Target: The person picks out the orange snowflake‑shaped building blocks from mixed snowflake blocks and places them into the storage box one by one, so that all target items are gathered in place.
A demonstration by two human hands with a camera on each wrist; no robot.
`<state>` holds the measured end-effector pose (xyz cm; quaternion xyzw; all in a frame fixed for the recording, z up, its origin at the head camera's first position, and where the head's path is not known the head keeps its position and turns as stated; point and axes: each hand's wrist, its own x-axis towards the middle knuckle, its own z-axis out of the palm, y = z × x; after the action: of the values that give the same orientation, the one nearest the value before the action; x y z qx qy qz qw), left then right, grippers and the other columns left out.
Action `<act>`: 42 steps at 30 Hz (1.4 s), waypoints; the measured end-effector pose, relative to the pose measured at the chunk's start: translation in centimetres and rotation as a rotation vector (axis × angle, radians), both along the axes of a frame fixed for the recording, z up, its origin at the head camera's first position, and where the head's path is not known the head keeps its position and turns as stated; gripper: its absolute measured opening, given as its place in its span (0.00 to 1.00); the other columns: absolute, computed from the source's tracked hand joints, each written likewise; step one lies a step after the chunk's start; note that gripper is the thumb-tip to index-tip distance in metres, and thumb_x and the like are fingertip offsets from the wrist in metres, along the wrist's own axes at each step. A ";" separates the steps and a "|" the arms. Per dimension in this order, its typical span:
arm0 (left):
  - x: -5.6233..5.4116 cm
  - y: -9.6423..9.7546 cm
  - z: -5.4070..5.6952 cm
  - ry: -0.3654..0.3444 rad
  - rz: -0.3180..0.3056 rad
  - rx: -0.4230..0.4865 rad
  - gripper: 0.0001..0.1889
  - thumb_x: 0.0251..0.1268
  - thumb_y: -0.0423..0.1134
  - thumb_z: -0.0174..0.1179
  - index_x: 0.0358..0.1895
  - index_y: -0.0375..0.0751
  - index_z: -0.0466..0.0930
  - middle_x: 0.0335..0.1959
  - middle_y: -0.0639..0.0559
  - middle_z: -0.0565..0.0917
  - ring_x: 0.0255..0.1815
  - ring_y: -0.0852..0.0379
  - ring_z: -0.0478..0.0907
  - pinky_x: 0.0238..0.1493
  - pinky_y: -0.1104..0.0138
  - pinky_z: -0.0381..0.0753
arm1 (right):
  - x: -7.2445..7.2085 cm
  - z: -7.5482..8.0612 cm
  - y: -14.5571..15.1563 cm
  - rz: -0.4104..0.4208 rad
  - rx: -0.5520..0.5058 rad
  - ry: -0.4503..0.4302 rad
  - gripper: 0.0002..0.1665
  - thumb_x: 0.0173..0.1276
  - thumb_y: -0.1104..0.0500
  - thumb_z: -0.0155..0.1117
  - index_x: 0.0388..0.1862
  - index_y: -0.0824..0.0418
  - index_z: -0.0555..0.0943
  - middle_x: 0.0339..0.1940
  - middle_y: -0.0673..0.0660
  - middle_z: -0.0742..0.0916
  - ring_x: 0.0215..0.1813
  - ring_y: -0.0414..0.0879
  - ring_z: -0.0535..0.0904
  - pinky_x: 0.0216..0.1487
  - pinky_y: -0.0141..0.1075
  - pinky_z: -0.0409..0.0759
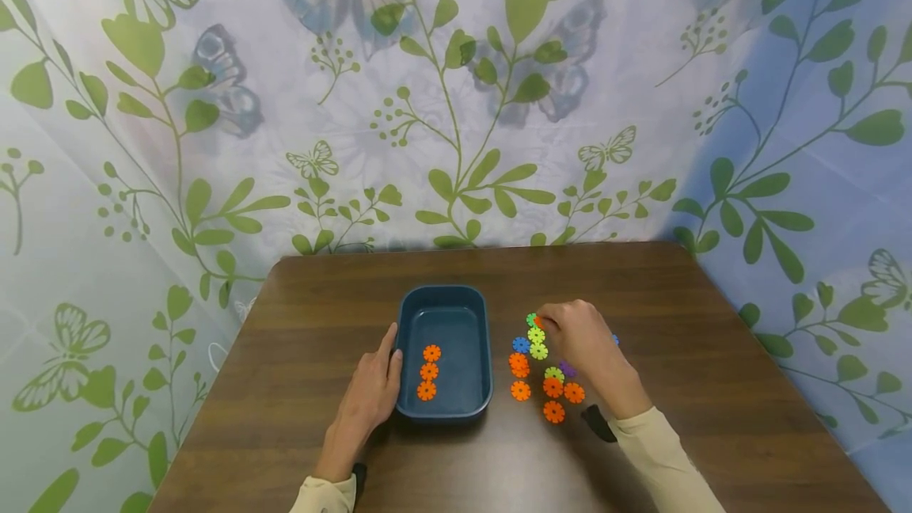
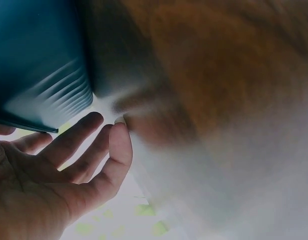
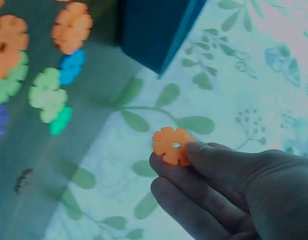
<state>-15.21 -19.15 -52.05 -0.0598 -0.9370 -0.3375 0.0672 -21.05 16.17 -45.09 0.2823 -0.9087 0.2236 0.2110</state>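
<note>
My left hand (image 1: 366, 386) holds the left side of a dark blue plastic tub (image 1: 488, 355), thumb over the rim and the index finger along the outside. In the left wrist view the other fingers hang loosely beside the tub's ribbed corner. Three orange notched interlocking discs (image 1: 429, 371) lie in a column inside the tub. To the tub's right, my right hand (image 1: 587, 339) pinches another orange disc (image 3: 166, 142) between thumb and fingers, raised above the table in the right wrist view. A green disc (image 1: 530, 319) and two yellow-green discs (image 1: 536, 336) are close by.
Several more orange discs (image 1: 554, 412) lie nearer me, some overlapping, with a blue disc (image 1: 522, 345) and a purple disc (image 1: 568, 369) among them. The brown wooden table (image 1: 335, 291) ends at the back against a leaf-patterned curtain (image 1: 399, 180).
</note>
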 end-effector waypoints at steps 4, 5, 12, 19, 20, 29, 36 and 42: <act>0.0 0.0 0.0 0.006 0.003 -0.001 0.29 0.88 0.37 0.51 0.85 0.34 0.61 0.25 0.55 0.69 0.31 0.59 0.75 0.47 0.55 0.80 | 0.2 1.3 -0.5 0.010 -0.007 0.024 0.07 0.62 0.75 0.79 0.36 0.67 0.92 0.32 0.58 0.93 0.30 0.50 0.89 0.40 0.46 0.90; -0.1 0.0 0.0 0.006 0.003 0.000 0.29 0.88 0.37 0.51 0.85 0.34 0.61 0.24 0.55 0.69 0.30 0.59 0.75 0.46 0.55 0.80 | 0.3 1.6 -0.7 0.007 -0.009 0.020 0.07 0.62 0.75 0.79 0.38 0.68 0.92 0.33 0.59 0.93 0.31 0.51 0.90 0.41 0.47 0.90; -0.1 0.0 0.1 0.008 -0.012 0.014 0.29 0.88 0.36 0.51 0.84 0.33 0.60 0.21 0.56 0.67 0.24 0.61 0.71 0.42 0.57 0.79 | 0.4 3.5 -1.8 0.012 -0.022 0.009 0.09 0.62 0.73 0.80 0.42 0.69 0.92 0.37 0.60 0.93 0.36 0.53 0.91 0.45 0.47 0.90; -0.2 -0.2 0.0 0.013 -0.007 0.003 0.28 0.88 0.35 0.51 0.84 0.33 0.61 0.21 0.56 0.66 0.22 0.61 0.69 0.39 0.60 0.77 | -0.4 5.0 -3.0 0.076 0.000 0.079 0.09 0.63 0.74 0.78 0.42 0.69 0.91 0.36 0.60 0.93 0.34 0.53 0.90 0.44 0.47 0.89; -0.2 -0.2 0.0 0.014 -0.005 0.000 0.28 0.88 0.35 0.51 0.84 0.33 0.61 0.21 0.55 0.66 0.23 0.60 0.69 0.40 0.59 0.77 | -0.6 5.2 -3.2 0.086 0.001 0.085 0.09 0.63 0.75 0.78 0.42 0.69 0.91 0.36 0.60 0.93 0.34 0.52 0.90 0.44 0.47 0.89; -0.2 -0.1 -0.1 0.009 -0.012 0.004 0.29 0.88 0.36 0.50 0.85 0.33 0.60 0.22 0.55 0.67 0.24 0.60 0.70 0.43 0.56 0.78 | -1.7 6.6 -4.5 0.137 -0.018 0.125 0.08 0.65 0.73 0.78 0.42 0.69 0.91 0.36 0.60 0.93 0.33 0.52 0.90 0.43 0.46 0.89; -0.1 -0.1 -0.1 0.004 0.004 -0.005 0.29 0.89 0.37 0.51 0.85 0.35 0.61 0.26 0.54 0.70 0.30 0.57 0.74 0.46 0.54 0.80 | -2.1 7.1 -5.9 0.169 -0.045 0.111 0.08 0.65 0.73 0.78 0.43 0.69 0.92 0.37 0.59 0.94 0.36 0.52 0.91 0.43 0.45 0.89; 0.0 0.0 0.0 0.006 0.008 -0.014 0.28 0.89 0.37 0.51 0.85 0.35 0.61 0.30 0.51 0.75 0.35 0.53 0.76 0.49 0.50 0.81 | -2.3 7.8 -7.5 0.169 -0.058 0.057 0.08 0.67 0.72 0.76 0.44 0.67 0.92 0.39 0.59 0.94 0.38 0.52 0.91 0.46 0.45 0.89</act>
<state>-15.25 -19.18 -52.07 -0.0576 -0.9393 -0.3305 0.0712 -23.33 8.66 -37.25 0.3582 -0.8684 0.2588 0.2251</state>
